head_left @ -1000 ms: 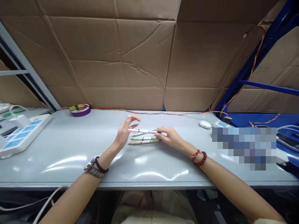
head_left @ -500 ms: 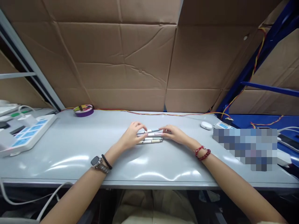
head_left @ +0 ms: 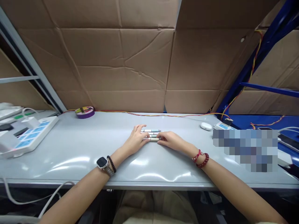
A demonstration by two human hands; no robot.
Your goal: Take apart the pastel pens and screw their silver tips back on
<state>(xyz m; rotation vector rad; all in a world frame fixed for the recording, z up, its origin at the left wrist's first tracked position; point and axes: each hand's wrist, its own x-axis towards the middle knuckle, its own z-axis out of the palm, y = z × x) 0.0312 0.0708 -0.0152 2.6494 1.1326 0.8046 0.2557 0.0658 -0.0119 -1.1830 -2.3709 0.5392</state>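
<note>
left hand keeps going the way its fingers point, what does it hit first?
The left hand points right and away, fingers already on the row of pens. Just past them, likely the right hand, though depth is hard to judge.

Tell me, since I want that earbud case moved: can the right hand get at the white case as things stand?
Probably yes: the right hand rests on the pens, and only bare grey table lies between it and the white case.

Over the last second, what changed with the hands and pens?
The pink pen that was held up between both hands has come down to join the pens on the grey table. The left hand and right hand now press the row together from its two ends. The purple tape roll and white earbud case stayed put.
</note>
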